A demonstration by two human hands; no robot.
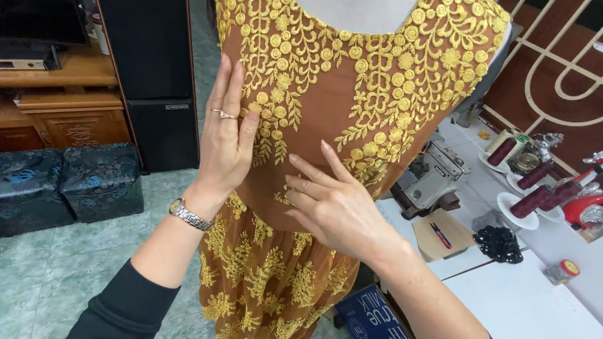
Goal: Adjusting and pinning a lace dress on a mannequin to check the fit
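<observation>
Nearest us, our right hand (pixel 335 205) lies open on the waist of the dress (pixel 320 120), fingers spread and pointing left, pressing the cloth and gripping nothing. Our left hand (pixel 226 137) is just left of it and a little farther, flat and open too, fingers up along the left side of the bodice, a ring on one finger and a watch (pixel 188 214) at the wrist.

We judge the lace the weak point: the ring or a fingernail could catch a raised gold thread and pull it if either hand slides across. Uneven pressure from the two palms could also drag the cloth off centre on the dress form (pixel 356 3), or rock the form itself.

The dress hangs upright on that form in the middle of the scene. It is rust brown, overlaid with gold floral lace that runs round the neckline, down in two bands toward the waist, and thickly over the gathered skirt below.

To the right stands a white counter (pixel 543 321) with a sewing machine (pixel 432 177) and dark thread cones (pixel 531 200) farther off.
</observation>
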